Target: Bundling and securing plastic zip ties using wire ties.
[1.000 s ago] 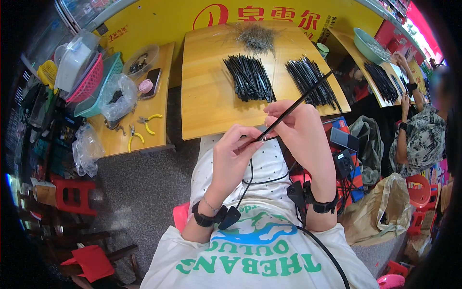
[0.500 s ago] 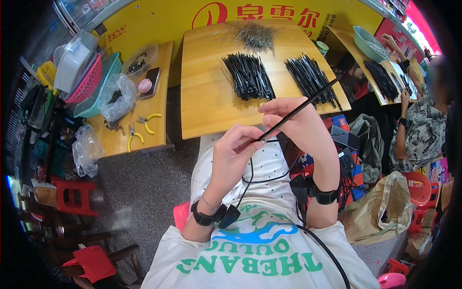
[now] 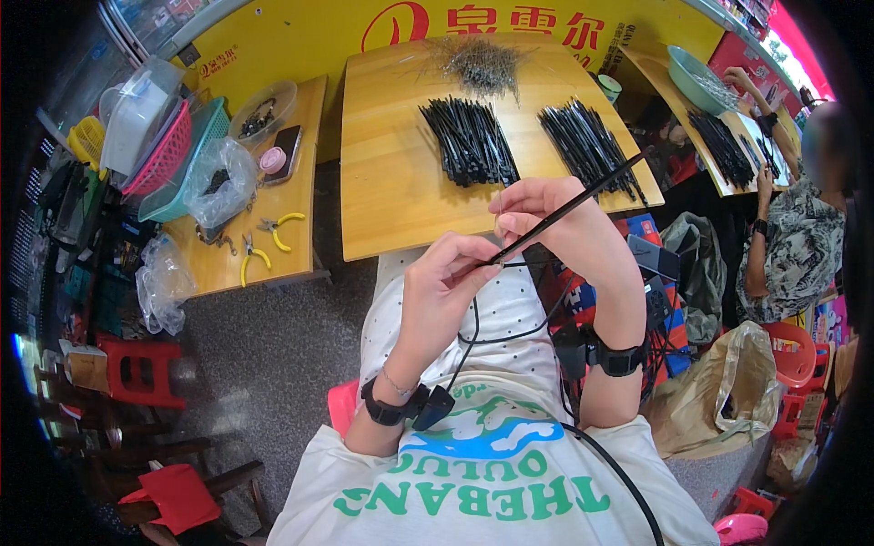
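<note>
Now your left hand (image 3: 437,291) pinches the near end of the thin black rod (image 3: 569,207) over your lap, right hand (image 3: 555,223) closed around it; a loose pinch could let it slip down.

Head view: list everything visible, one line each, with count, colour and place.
wooden table: one, tan, ahead of the person
black rod bundles: two, on the table, side by side
wire pile: one, grey, table's far edge
side table: one, tan, left
pliers: two, yellow-handled, side table
baskets: several, pink, teal, yellow, far left
plastic bags: two, clear, left
red stools: several, lower left
co-worker: one, patterned shirt, right
black rod: one, in both hands
left hand: fingers pinch the rod's near end
right hand: holds the rod and a thin wire
</note>
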The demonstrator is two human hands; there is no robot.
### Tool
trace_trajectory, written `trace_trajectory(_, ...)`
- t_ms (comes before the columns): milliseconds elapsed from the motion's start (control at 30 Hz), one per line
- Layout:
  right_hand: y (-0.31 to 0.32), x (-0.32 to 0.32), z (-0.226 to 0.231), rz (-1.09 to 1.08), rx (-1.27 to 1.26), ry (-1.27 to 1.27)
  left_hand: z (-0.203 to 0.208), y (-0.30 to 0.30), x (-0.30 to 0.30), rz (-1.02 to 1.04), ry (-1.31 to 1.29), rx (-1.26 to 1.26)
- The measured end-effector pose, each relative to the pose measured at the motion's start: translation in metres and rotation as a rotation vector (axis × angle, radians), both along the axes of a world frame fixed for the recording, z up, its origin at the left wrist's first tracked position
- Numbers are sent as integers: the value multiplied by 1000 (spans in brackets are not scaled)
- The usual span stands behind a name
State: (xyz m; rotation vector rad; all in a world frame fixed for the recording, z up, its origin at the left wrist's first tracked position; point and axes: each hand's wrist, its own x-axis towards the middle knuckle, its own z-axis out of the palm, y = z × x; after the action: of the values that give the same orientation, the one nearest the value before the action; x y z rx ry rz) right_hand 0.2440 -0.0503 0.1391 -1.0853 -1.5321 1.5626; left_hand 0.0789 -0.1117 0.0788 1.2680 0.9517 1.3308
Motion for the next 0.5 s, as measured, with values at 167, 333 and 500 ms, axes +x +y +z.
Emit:
trace_trajectory(167,3,2,-2,38,-19,25,0,1,-1,1,19,-4)
trace_trajectory(333,5,3,-3,61,-54,54,-1,1,-1,0,34,28)
trace_trajectory(500,8,3,-8,59,-49,77,1,0,-1,-3,17,7)
